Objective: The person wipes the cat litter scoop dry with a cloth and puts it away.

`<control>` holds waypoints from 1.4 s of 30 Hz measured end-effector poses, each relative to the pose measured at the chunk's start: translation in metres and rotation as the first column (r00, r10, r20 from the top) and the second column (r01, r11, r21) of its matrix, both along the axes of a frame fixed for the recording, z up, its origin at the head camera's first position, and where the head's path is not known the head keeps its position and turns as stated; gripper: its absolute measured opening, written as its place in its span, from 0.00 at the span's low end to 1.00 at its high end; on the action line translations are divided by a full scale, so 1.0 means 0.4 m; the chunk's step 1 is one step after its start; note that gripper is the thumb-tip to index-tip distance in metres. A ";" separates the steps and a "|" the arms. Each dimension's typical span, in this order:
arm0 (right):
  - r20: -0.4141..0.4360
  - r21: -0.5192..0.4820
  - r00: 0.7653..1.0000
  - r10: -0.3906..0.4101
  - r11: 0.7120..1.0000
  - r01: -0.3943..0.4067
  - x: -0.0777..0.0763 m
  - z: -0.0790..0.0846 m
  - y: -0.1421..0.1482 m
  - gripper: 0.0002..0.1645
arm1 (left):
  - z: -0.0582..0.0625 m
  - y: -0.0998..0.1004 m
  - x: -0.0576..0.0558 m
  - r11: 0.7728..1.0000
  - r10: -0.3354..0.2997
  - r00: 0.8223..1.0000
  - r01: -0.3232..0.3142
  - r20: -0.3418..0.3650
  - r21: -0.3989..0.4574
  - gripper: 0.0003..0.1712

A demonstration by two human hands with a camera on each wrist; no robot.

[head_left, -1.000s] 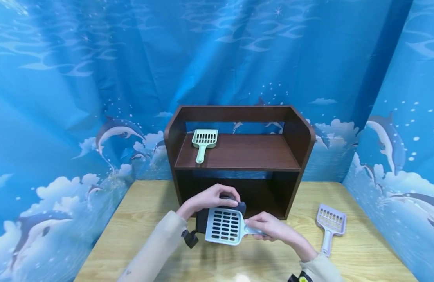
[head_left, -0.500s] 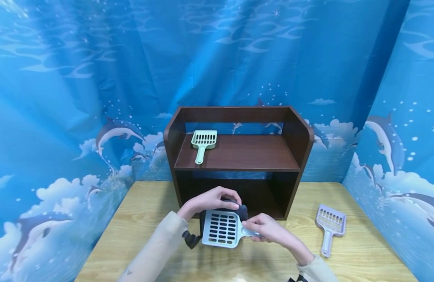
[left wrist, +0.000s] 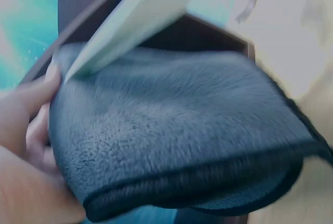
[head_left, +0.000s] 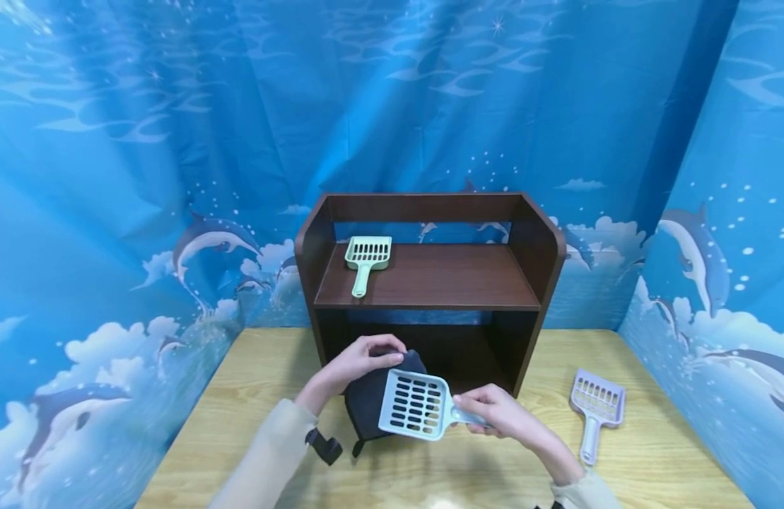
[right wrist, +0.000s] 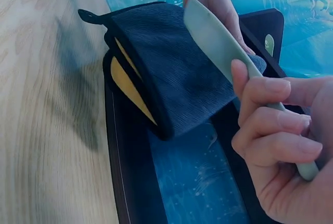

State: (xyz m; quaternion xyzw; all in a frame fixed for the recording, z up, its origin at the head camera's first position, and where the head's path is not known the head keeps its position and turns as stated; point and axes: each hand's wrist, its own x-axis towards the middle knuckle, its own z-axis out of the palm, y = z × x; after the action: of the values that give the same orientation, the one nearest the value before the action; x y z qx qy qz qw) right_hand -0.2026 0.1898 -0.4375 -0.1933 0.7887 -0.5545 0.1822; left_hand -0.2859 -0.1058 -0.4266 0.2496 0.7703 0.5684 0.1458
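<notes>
A dark grey cloth [head_left: 368, 403], folded over, hangs from my left hand [head_left: 360, 362], which pinches its upper edge between thumb and fingers. Its yellow inner side and a corner loop show in the right wrist view. My right hand [head_left: 502, 413] grips the handle of a light blue slotted litter scoop [head_left: 414, 404], its head pointing left. In the head view the scoop overlaps the cloth's right side. The left wrist view is blurred: the scoop [left wrist: 138, 24] appears as a pale wedge against or very near the cloth [left wrist: 171, 115]; whether they touch I cannot tell.
Behind both hands stands a dark brown two-tier shelf [head_left: 430, 276]. A green litter scoop [head_left: 368, 256] lies on its upper board, at the left. On the wooden table [head_left: 239, 417], a lilac litter scoop [head_left: 597, 406] lies to the right. Blue dolphin-print curtains surround the table.
My left hand has drawn the cloth leftward from behind the scoop, so more cloth shows. The scoop shifted slightly left, then back right, still in my right hand.
</notes>
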 end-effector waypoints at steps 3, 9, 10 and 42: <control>-0.013 -0.016 1.000 -0.019 1.000 0.019 -0.001 -0.004 0.004 0.23 | -0.014 0.021 0.022 0.976 0.144 0.981 -0.162 0.129 0.147 0.16; 0.013 -0.075 0.993 -0.120 0.990 0.120 -0.002 -0.019 -0.004 0.25 | -0.035 0.066 0.059 0.829 0.345 0.882 -0.447 0.321 0.335 0.18; 0.022 -0.086 0.990 -0.141 0.986 0.143 -0.001 -0.022 -0.007 0.25 | -0.039 0.071 0.062 0.811 0.367 0.869 -0.473 0.331 0.345 0.18; 0.197 -0.409 0.824 -0.532 0.719 0.562 0.020 -0.091 -0.184 0.26 | -0.109 0.248 0.185 0.577 0.630 0.746 -0.635 0.214 0.515 0.14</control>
State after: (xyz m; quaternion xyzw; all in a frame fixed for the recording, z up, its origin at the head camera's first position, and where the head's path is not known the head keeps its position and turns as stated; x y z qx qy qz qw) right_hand -0.1948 0.1163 -0.4740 0.0295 0.6536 -0.7562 -0.0138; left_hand -0.2118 -0.0067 -0.4702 -0.0124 0.6067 0.7819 -0.1428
